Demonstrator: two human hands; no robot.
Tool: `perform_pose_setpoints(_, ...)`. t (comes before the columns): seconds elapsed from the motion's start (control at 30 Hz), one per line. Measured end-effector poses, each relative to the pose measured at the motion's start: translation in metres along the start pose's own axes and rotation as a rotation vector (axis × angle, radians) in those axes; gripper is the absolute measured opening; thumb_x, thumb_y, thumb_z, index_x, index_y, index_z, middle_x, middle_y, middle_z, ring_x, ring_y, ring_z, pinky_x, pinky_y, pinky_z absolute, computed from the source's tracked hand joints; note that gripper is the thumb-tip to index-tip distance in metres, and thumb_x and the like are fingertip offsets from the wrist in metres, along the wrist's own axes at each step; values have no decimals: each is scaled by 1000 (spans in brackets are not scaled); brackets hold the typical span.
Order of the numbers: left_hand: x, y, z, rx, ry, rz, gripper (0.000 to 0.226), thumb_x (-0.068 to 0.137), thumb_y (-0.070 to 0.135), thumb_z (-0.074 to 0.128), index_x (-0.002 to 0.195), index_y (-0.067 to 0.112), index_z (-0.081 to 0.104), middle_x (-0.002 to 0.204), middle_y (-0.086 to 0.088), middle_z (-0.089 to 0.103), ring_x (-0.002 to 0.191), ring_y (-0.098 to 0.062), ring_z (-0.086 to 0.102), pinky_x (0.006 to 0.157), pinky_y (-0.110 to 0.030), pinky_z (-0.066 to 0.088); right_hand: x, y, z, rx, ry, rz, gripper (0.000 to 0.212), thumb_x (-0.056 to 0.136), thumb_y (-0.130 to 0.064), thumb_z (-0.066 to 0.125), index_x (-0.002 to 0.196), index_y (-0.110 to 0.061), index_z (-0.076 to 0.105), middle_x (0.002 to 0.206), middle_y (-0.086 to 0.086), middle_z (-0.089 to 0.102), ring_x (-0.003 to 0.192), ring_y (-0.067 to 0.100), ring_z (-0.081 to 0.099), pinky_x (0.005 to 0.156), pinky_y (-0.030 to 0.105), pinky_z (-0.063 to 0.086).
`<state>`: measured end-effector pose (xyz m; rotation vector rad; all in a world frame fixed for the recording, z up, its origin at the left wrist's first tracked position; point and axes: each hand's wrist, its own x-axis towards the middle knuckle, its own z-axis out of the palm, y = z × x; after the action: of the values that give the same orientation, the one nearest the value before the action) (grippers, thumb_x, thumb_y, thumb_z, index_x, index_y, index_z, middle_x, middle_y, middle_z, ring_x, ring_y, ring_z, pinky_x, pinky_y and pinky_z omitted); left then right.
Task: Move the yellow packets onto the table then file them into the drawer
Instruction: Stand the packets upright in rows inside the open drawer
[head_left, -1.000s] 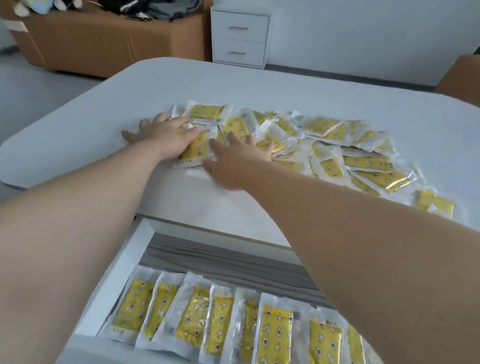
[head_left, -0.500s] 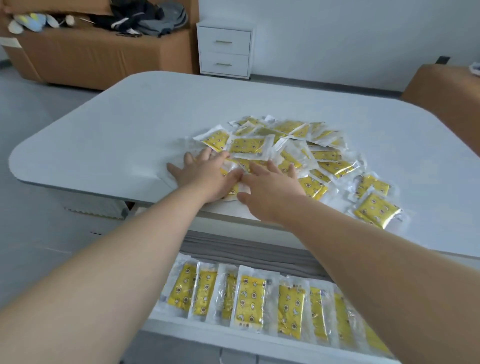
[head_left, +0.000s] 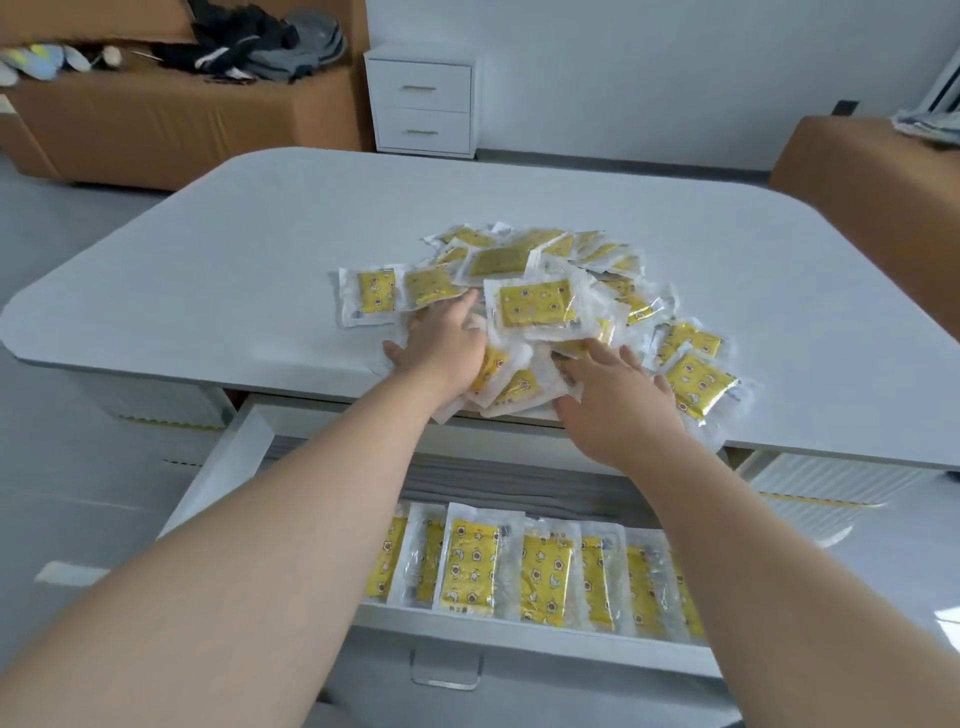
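Left grip (head_left: 441, 351) and right grip (head_left: 618, 410) outstretched, palms down.

a small white two-drawer cabinet (head_left: 422, 101) stands against the far wall. left of it runs a long brown box (head_left: 156, 124) with dark clothes (head_left: 249, 44) heaped on top and pale shoes (head_left: 47, 60) further left. another brown box (head_left: 862, 171) sits at the right, folded cloth (head_left: 930, 124) on it.

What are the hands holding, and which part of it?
Nothing is gripped. The left hand and the right hand lie open, fingers fairly straight, pressing on the pile of yellow packets near the front edge of the table.
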<state>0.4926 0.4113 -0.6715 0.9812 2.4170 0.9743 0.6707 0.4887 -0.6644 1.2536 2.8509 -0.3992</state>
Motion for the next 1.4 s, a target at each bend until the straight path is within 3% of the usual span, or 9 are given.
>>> perform_pose_setpoints(0.17,-19,-14,-9,-39,127,45,67,86,20,67,149,24,43,150,2,47,135,-21,46,109,-34,38,-4,-8,-4,81,22,36,49,91,-17,47,139,-24,53,145,1,41,144,29,28,117,59,23)
perform_pose_setpoints(0.27,-29,-18,-3,20,219,82,53,85,31,72,136,25,56,125,4,63,116,-20,59,93,-37,52,-5,-14,-7,91,49,67,44,90,-18,45,133,-20,56,138,4,47,140,29,33,116,56,27)
perform_pose_setpoints(0.57,-36,-1,5,324,519,150,65,78,26,83,135,18,52,122,-5,62,108,-32,59,88,-42,46,9,-34,2,140,236,301,48,92,-64,47,93,-18,61,118,6,55,121,33,43,101,47,34)
perform_pose_setpoints(0.67,-37,3,7,145,487,185,68,79,19,83,137,22,49,132,-3,54,113,-28,59,86,-36,44,16,-33,0,438,265,348,18,89,-34,55,78,-21,59,107,3,62,113,33,49,100,44,40)
perform_pose_setpoints(0.77,-36,10,6,-71,484,165,71,75,13,85,135,25,50,133,3,54,115,-19,56,83,-22,38,20,-33,-6,839,279,389,11,90,-22,49,88,-21,60,83,-2,65,83,23,61,71,38,54)
perform_pose_setpoints(1.0,-37,23,-12,-774,470,-218,75,66,14,92,131,24,55,111,7,69,87,-9,71,65,-23,56,22,-25,-18,1278,383,455,10,94,-18,56,89,-24,50,76,-4,55,56,11,48,38,18,37)
perform_pose_setpoints(1.2,-41,11,-27,-955,337,-301,52,75,11,87,120,13,62,104,-1,76,84,-18,76,72,-38,63,19,-26,-22,1439,270,404,27,89,-11,61,113,-22,54,91,1,70,74,23,70,70,40,60)
perform_pose_setpoints(1.3,-47,3,-38,-1017,305,-332,35,84,7,79,117,12,68,102,-7,77,83,-23,77,73,-48,63,15,-26,-22,1415,257,384,16,87,-9,58,97,3,62,75,5,51,71,25,43,64,35,41)
perform_pose_setpoints(1.4,-55,-3,-48,-1039,265,-353,24,86,5,73,110,5,69,96,-10,78,82,-27,77,74,-54,62,7,-32,-22,1509,200,379,4,81,-11,61,78,-8,60,62,1,55,66,26,50,60,34,43)
